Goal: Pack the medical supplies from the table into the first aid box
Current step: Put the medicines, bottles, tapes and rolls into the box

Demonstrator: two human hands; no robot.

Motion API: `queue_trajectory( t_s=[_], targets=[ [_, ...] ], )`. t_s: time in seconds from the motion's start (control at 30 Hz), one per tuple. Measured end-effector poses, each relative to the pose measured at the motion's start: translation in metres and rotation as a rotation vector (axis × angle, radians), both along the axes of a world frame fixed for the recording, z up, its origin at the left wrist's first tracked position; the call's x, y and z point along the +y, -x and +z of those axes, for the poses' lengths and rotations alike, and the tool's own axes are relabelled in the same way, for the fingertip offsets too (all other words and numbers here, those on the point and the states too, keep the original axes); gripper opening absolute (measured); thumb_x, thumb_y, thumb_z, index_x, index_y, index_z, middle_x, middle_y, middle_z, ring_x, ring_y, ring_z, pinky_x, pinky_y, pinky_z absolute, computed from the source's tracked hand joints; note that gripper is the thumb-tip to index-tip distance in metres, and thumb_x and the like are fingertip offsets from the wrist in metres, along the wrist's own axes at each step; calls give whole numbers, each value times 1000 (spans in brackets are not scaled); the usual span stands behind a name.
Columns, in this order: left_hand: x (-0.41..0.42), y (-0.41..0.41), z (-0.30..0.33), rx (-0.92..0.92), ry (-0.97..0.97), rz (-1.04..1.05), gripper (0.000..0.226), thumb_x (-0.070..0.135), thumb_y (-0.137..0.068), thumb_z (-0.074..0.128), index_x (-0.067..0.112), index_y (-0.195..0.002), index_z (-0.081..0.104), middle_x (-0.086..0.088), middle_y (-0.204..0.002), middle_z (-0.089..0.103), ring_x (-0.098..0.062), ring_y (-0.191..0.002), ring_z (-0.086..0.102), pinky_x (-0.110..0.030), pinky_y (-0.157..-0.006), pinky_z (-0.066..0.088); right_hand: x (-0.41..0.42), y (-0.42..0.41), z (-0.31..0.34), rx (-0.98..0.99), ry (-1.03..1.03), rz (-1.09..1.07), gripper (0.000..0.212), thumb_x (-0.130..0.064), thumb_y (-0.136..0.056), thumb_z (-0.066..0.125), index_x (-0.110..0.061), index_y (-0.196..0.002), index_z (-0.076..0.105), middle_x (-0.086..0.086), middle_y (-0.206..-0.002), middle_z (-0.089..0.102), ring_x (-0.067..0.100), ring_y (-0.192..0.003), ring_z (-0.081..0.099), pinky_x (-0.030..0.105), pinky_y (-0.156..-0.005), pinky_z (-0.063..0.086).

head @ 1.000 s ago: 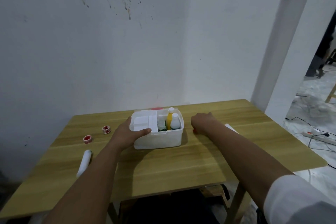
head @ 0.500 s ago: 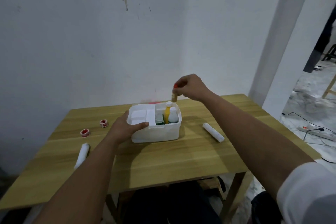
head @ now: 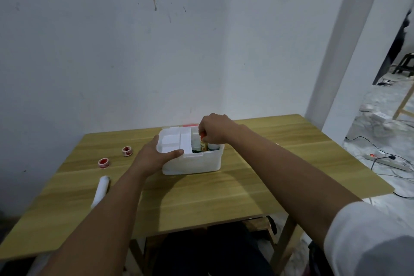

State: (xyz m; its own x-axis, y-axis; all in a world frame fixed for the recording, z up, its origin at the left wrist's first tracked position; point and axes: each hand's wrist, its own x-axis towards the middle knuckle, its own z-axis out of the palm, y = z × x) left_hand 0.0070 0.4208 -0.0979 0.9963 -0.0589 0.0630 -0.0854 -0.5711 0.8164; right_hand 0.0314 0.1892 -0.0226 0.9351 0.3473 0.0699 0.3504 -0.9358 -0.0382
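Indoors, wooden table, stained white wall, floor cables

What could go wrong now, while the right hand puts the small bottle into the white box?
1. The right hand lowers a small red-capped bottle into a compartment where other bottles already stand close together; it may knock one over or fail to fit.
2. The first aid box is steadied only by the left hand on its rim, so a hard push might tilt it or slide it.
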Motion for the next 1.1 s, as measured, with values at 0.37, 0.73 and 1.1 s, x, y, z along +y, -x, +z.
queue_trajectory(
  t_s=[0.37, 0.73, 1.1],
  targets=[
    [-2, 0, 1, 8, -7, 8, 88, 60, -68, 84, 33, -143, 46, 8, -120, 54, -22, -106, 53, -49, -85, 59, 16, 1, -4, 80, 241, 18, 15, -10, -88, 70, -20, -84, 59, 1, -89, 61, 26, -95, 61, 45, -89, 40],
    [-1, 1, 2, 9, -2, 12, 97, 63, -65, 84, 30, -147, 45, -1, -135, 57, -27, -113, 53, -52, -85, 59, -7, 1, 3, 92, -135, -10, 26, -28, -81, 83, -19, -105, 80, -3, -105, 77, 17, -98, 67, 35, -86, 53],
    [-3, 0, 4, 34, -2, 29, 94, 59, -67, 85, 30, -147, 46, -6, -141, 56, -28, -113, 53, -53, -86, 59, -140, 30, -16, 259, -152, -560, 76, -52, -78, 83, -7, -136, 61, 9, -135, 63, 29, -124, 60, 40, -101, 51]
  ],
)
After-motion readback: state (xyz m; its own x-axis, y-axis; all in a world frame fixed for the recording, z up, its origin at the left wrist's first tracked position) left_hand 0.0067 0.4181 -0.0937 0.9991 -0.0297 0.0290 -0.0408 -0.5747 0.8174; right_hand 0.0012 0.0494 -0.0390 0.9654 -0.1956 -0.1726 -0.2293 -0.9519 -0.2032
